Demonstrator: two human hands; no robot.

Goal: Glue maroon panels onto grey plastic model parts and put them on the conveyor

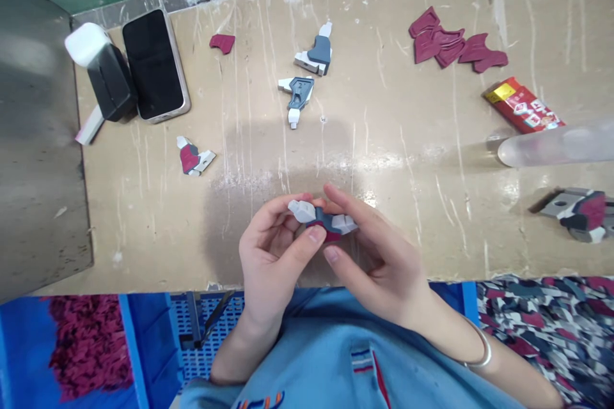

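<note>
Near the front edge of the table, both hands hold one small plastic part in white, dark grey-blue and maroon. My left hand is closed on it, with the thumb pressed onto the maroon piece. On the other side, my right hand has its fingers around the white right end, its thumb close to the maroon piece. The fingertips behind the part are partly hidden. Beyond the hands lie two grey-and-white parts without maroon. A similar part with a maroon piece rests to the left.
A phone and a black-and-white object lie at the left by a metal wall. Maroon pieces, a red packet, a translucent tube and a metal fixture are on the right. Below stand blue bins of parts.
</note>
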